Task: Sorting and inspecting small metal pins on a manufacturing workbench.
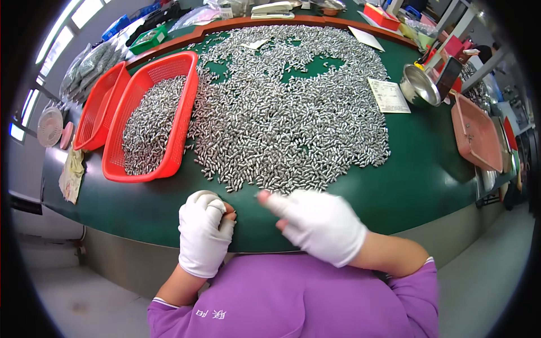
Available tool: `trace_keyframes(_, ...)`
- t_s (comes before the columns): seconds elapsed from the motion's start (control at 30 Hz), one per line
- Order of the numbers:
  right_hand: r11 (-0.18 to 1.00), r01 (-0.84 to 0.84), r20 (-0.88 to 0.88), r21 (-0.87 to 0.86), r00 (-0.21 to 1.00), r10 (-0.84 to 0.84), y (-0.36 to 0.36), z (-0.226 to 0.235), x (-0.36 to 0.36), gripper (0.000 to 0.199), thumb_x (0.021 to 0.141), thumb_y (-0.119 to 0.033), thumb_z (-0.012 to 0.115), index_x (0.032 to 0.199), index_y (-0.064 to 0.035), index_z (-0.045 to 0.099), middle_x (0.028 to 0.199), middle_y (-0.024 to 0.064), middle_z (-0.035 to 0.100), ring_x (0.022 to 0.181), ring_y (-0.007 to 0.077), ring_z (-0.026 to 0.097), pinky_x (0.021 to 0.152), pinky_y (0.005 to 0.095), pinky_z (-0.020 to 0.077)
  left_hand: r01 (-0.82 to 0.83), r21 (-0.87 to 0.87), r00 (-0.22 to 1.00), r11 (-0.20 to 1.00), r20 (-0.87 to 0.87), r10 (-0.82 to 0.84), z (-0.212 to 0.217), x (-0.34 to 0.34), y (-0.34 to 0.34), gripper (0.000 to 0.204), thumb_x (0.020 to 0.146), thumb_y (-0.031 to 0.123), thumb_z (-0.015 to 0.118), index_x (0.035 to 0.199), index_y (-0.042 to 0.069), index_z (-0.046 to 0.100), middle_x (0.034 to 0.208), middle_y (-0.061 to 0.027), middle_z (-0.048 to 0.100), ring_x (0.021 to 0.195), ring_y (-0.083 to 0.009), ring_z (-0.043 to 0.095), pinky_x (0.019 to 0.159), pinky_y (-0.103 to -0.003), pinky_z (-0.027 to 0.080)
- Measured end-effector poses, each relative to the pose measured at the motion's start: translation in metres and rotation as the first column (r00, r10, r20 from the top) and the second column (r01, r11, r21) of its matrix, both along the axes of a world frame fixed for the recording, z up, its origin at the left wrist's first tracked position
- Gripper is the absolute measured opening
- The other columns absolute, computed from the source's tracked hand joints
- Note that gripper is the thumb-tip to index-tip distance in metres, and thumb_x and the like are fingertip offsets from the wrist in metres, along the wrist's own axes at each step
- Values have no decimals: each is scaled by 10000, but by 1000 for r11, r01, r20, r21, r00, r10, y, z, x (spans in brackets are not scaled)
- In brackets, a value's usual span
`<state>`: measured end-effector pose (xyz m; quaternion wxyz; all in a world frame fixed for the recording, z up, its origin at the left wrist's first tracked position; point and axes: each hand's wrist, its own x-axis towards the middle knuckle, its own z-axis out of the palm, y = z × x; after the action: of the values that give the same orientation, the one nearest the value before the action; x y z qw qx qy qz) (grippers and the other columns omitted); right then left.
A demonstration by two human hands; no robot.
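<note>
A wide spread of small shiny metal pins (293, 124) lies over the green table in front of me. My left hand (204, 232), in a white glove with bare fingertips, is closed near the table's front edge. Its curled fingers hide most of what they hold, if anything. My right hand (322, 225), gloved the same way, is at the near edge of the pins, slightly blurred. Its index finger points left and stands apart from the thumb, with nothing visible between them. Left of the spread, a red plastic basket (183, 138) holds many more such pins.
Beside that basket stands a second red basket (84, 132). On the right are a printed paper slip (389, 97), a metal bowl (418, 85), a phone (448, 76) and a pink tray (479, 152). A wooden rim (236, 23) borders the table's far side.
</note>
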<state>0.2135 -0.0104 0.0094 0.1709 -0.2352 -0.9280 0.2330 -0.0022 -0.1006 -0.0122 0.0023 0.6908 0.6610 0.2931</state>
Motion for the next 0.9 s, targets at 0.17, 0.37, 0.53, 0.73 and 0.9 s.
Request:
trace_keyframes(0.17, 635, 710, -121, 303, 690, -714, 69, 10, 78, 537, 816, -98, 671, 1335, -197, 577, 871, 119, 579, 748, 310, 609, 670, 416, 515, -88, -45, 840, 995, 533, 99, 1, -12, 5, 159, 789, -90, 636, 859, 36, 570, 803, -53, 601, 697, -131, 560, 661, -259, 473)
trace_keyframes(0.37, 374, 778, 194, 505, 320, -927, 127, -22, 161, 439, 859, -251, 638, 1292, -198, 590, 979, 140, 596, 892, 341, 626, 788, 450, 529, 85, -154, 687, 984, 724, 54, 29, -13, 52, 151, 910, -6, 597, 1050, 40, 626, 844, 1, 619, 744, -63, 541, 689, -205, 452)
trace_keyframes(0.53, 555, 604, -88, 572, 718, -691, 129, -17, 112, 288, 796, -181, 698, 1076, -121, 667, 985, 119, 645, 901, 312, 632, 813, 413, 526, 248, -158, 399, 956, 916, 48, 36, -7, 85, 134, 940, 126, 610, 1046, 51, 574, 905, -39, 648, 835, -109, 609, 746, -229, 475)
trace_keyframes(0.73, 921, 206, -128, 332, 977, -173, 117, -21, -3, 130, 821, -148, 644, 942, -135, 690, 864, 57, 647, 834, 266, 645, 752, 389, 528, 438, -38, -6, 898, 999, 45, 2, -4, 99, 89, 992, 127, 539, 1055, 77, 576, 902, -31, 612, 725, -113, 589, 634, -223, 454)
trace_keyframes(0.9, 922, 144, 33, 359, 985, -167, 136, -33, -23, 34, 832, -196, 643, 843, -173, 665, 798, 52, 612, 775, 271, 634, 684, 408, 515, 500, -43, -116, 865, 987, 116, -7, -11, 97, 155, 995, 188, 535, 1108, 86, 567, 890, -17, 601, 634, -76, 496, 554, -197, 383)
